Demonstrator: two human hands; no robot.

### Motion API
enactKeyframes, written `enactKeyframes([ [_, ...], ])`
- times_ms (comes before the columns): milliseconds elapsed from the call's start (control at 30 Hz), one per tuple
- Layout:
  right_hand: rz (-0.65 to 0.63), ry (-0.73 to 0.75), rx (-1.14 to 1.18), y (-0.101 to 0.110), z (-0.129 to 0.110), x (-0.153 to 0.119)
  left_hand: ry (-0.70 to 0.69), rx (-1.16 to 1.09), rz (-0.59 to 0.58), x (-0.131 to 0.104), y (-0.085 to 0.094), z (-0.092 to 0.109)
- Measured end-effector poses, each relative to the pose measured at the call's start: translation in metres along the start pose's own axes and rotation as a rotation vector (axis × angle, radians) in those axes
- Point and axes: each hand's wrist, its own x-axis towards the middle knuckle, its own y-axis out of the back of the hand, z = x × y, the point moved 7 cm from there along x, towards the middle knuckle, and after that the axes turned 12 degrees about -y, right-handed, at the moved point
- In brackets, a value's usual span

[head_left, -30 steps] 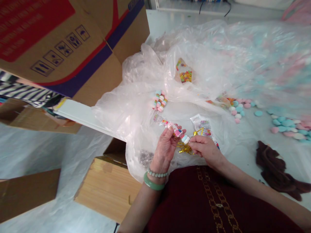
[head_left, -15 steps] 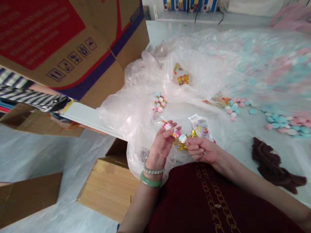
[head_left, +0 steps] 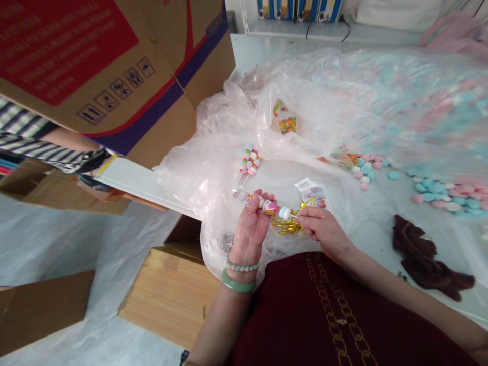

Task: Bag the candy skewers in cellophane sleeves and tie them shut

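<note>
The candy stick (head_left: 271,207) is held between the two hands, in front of the dark red top. Its wrapped part is gripped between thumb and fingers by the left hand (head_left: 254,221); some of the sweets are hidden by the fingers. The thin bare end is pinched by the right hand (head_left: 322,226), and whatever lies inside the curled fingers cannot be seen. Just beneath, gold ties (head_left: 287,227) are spread on the plastic sheeting (head_left: 213,168), partly covered by the candy stick. Beside them a printed packet (head_left: 313,194) is laid, its lettering too small to read. Farther up, a bundle of sweets (head_left: 250,160) is set down, and a colourful packet (head_left: 285,119) is blurred by the sheeting around it. To the right, loose sweets (head_left: 432,195) are scattered on the worktop (head_left: 375,231), with many more veiled by clear plastic; nearer, a brown cloth (head_left: 427,262) is crumpled. At the left, a large cardboard box (head_left: 152,61) is cut off by the view, and most of another person is hidden behind it, only a striped sleeve (head_left: 34,147) being shown.
</note>
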Motion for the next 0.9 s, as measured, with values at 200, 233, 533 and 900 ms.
enactKeyframes([
  [200, -0.352, -0.394, 0.357, -0.011, 0.019, 0.006, -0.066, 0.01, -0.178, 0.002, -0.003, 0.003],
  [233, -0.403, -0.446, 0.397, -0.013, 0.023, 0.007, -0.068, 0.017, -0.2, 0.001, -0.004, 0.002],
  [533, -0.697, -0.716, 0.655, -0.044, 0.037, 0.005, -0.001, 0.072, -0.227, -0.008, -0.011, -0.016],
  [900, -0.137, -0.037, 0.099, -0.032, 0.006, 0.017, 0.058, 0.092, -0.156, -0.013, -0.012, -0.031],
])
